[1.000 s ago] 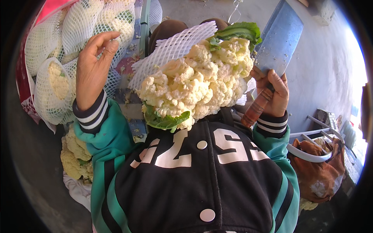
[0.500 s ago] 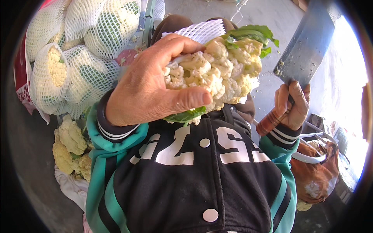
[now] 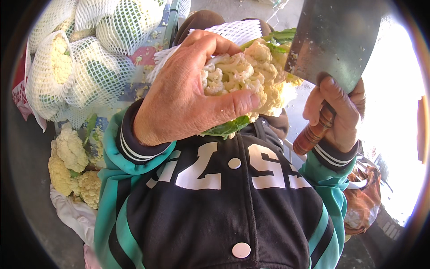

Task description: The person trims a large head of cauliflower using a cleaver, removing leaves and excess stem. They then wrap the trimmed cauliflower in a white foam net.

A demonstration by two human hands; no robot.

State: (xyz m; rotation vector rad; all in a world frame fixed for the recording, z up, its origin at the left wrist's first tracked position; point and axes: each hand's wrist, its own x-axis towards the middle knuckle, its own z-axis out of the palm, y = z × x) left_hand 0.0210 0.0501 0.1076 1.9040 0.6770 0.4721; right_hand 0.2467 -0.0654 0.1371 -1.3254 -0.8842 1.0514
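My left hand [image 3: 188, 92] grips a cauliflower head [image 3: 264, 74] in front of my chest, thumb and fingers spread over its near side. Green leaves [image 3: 226, 127] stick out below the florets and at the far right. Beneath and behind it lies a white foam net [image 3: 237, 33] over my knees. Held by its wooden handle in my right hand [image 3: 338, 112] is a broad cleaver [image 3: 336, 42]. Its wide blade, flecked with small bits, points up and covers the right end of the cauliflower; whether it touches cannot be told.
Several cauliflowers in white foam nets [image 3: 96, 67] are piled at the far left. Below them sit bare cauliflowers [image 3: 69, 152] beside a white cloth [image 3: 78, 213]. Crumbs dot the surface near the pile. At the lower right is an orange-brown bag [image 3: 363, 201].
The cleaver has come left and nearer, its blade now overlapping the cauliflower's right end. My left hand and the cauliflower have shifted slightly right.
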